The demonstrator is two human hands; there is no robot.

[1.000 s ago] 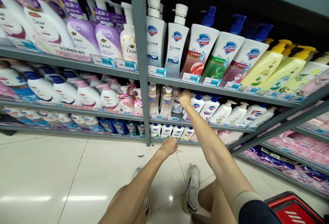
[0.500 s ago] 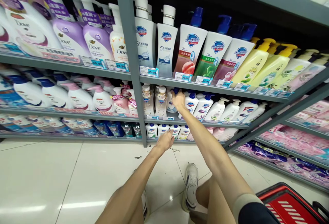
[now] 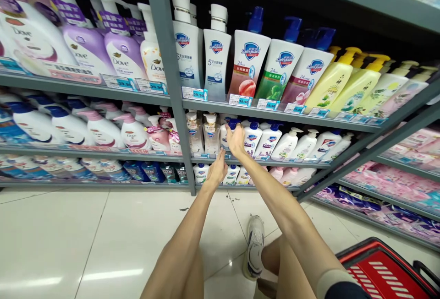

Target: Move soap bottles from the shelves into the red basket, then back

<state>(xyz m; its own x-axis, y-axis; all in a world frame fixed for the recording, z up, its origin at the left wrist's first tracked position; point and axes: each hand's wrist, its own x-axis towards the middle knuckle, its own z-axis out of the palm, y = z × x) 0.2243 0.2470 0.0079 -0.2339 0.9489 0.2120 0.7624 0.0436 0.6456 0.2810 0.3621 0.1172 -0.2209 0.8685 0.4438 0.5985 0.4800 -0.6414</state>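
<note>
On the middle shelf, my right hand is wrapped round the right side of a white pump bottle with a blue top. Its fingers and palm cover much of the label. My left hand is just below, at the shelf's front edge, its fingers stretched upward near the bottle's base. Whether it touches the bottle I cannot tell. Clear bottles with pale caps stand to the left, and white Safeguard bottles with blue pumps stand to the right.
Large Safeguard bottles line the shelf above, whose edge overhangs my hands. A grey upright divides off the Dove bottles. A red basket stands at the lower right, near my shoe.
My right hand has come lower and slightly outward, with the pump bottle nearer the shelf's front. My left hand has risen toward the bottle's base. The view has shifted slightly.
</note>
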